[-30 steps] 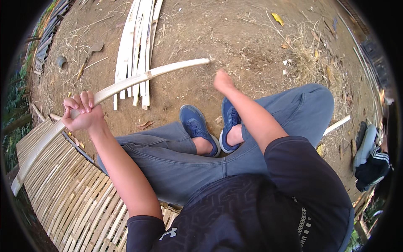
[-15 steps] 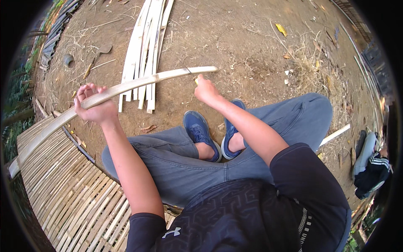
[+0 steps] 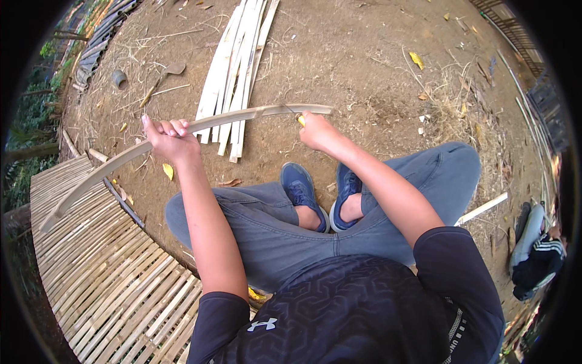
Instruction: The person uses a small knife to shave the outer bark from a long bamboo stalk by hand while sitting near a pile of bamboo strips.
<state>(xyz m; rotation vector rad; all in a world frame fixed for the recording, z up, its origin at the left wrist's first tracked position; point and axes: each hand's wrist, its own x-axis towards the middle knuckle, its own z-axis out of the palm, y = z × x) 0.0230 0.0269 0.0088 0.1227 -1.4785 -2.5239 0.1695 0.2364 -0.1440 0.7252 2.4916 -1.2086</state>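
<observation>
A long, pale bamboo strip (image 3: pixel 109 165) runs in a curve from the slatted bamboo platform on the left to a point in front of my feet. My left hand (image 3: pixel 173 141) is closed around it left of its middle, fingers over the top and thumb sticking up at the side. Near the strip's right end, my right hand (image 3: pixel 320 131) grips a small knife (image 3: pixel 301 120) by its yellow handle. Its thin, dark blade lies at the strip; whether it cuts in, I cannot tell. The strip's narrow edge seems to face up.
Several pale split strips (image 3: pixel 233 73) lie piled on the dirt ahead. A long-handled tool with a flat blade (image 3: pixel 174 68) and a short tube (image 3: pixel 119 79) lie farther left. The slatted platform (image 3: pixel 115 267) is beside me at left. Another person (image 3: pixel 538 255) shows at far right.
My left hand has turned from palm-up under the strip to fingers over it. The strip has rolled about its length. The view has shifted, and the knife stays near the strip's right end.
</observation>
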